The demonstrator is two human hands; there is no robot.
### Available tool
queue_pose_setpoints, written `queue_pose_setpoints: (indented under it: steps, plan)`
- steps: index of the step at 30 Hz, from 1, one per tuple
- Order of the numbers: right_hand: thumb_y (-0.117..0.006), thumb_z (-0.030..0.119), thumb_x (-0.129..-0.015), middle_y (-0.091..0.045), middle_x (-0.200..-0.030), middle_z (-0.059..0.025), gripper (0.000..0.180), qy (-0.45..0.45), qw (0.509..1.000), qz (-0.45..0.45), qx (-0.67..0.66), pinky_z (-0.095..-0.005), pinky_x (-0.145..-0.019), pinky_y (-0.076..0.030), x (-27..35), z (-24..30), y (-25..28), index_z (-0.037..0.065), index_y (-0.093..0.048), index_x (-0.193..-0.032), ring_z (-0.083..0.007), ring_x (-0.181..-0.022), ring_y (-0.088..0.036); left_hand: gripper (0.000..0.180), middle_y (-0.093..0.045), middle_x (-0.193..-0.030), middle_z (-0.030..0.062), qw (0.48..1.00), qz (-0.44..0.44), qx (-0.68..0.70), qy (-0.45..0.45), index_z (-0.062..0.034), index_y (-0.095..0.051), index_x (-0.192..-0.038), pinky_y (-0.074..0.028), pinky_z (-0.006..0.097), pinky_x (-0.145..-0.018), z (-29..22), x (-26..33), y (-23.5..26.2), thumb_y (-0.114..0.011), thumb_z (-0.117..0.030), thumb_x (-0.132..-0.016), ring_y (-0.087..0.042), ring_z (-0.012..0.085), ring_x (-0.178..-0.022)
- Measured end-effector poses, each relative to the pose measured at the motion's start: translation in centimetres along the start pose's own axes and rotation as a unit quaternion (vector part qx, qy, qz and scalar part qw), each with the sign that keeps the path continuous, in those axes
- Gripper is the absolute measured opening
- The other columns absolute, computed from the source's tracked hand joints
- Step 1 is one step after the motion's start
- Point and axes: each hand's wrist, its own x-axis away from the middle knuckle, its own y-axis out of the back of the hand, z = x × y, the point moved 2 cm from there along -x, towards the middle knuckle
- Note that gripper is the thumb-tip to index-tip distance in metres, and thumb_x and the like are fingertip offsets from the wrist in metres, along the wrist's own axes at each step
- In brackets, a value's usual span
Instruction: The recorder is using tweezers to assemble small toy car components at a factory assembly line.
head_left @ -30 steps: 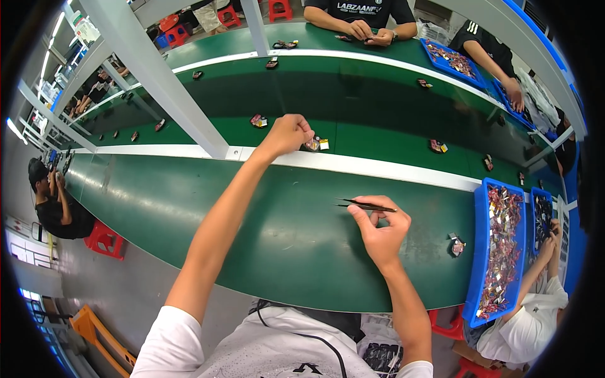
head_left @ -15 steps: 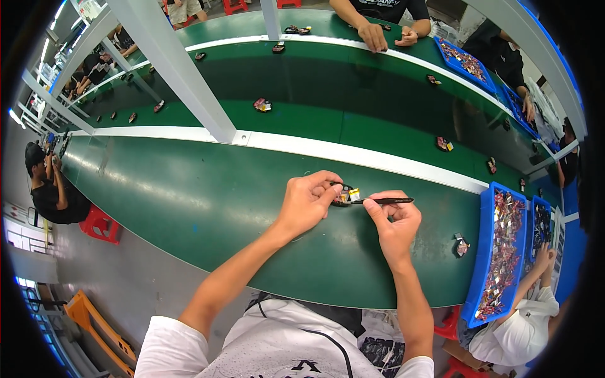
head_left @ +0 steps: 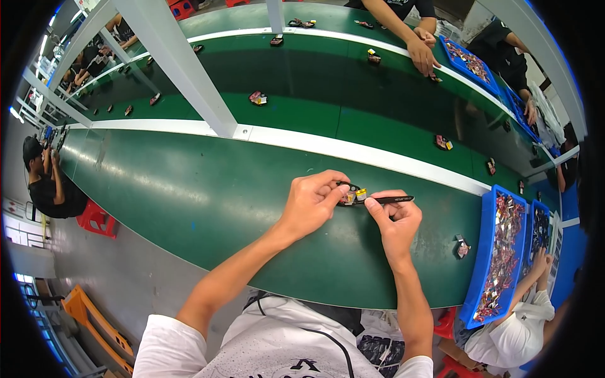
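So a second ago the left hand was stretched way out to the white strip to grab a small part; half a second ago it had come back in, and now both hands sit close together over the near side of the green table, pretty much as in that last frame.

The table is the big curved thing running under everything, with a white stripe just beyond the hands and a white post standing up and to the left of them. Off to the right of the right hand there's a blue tray full of little shiny pieces, and a second one right beside it. A lone small part lies on the table between the right hand and that tray.

The right hand has a narrow pinch grip on black tweezers, tips pointing left. The left hand's grip is thumb and fingers closed on the small part, a tiny thing with black, red and yellow bits, held just above the table right between the two hands, with the tweezer tips touching it.
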Motion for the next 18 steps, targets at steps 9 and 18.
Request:
queue_pose_setpoints:
  steps: [9, 18]
  plan:
    - [-0.076, -0.003, -0.087, -0.064, -0.073, 0.0015, 0.008, -0.071, 0.995, 0.007, -0.076, -0.0176, -0.05, -0.031, -0.16, -0.01, 0.06, -0.003, -0.07, -0.093, 0.0007, -0.057, -0.045, 0.016, -0.071, -0.082, 0.0103, 0.999, 0.007, -0.009, -0.044, 0.0073, -0.069, -0.109, -0.047, 0.023, -0.048, -0.15, 0.08, -0.17, -0.066, 0.002, -0.093, -0.06, 0.0078, -0.057]
    - [-0.075, -0.003, -0.088, -0.065, -0.076, -0.0003, 0.008, -0.066, 0.992, 0.008, -0.103, -0.0172, -0.051, -0.032, -0.23, -0.36, 0.09, -0.004, -0.07, -0.093, 0.0002, -0.058, -0.046, 0.017, -0.071, -0.082, 0.01, 1.0, 0.007, 0.016, -0.023, 0.0066, -0.068, -0.11, -0.045, 0.022, -0.043, -0.32, 0.14, -0.32, -0.066, -0.001, -0.095, -0.062, 0.0084, -0.055]
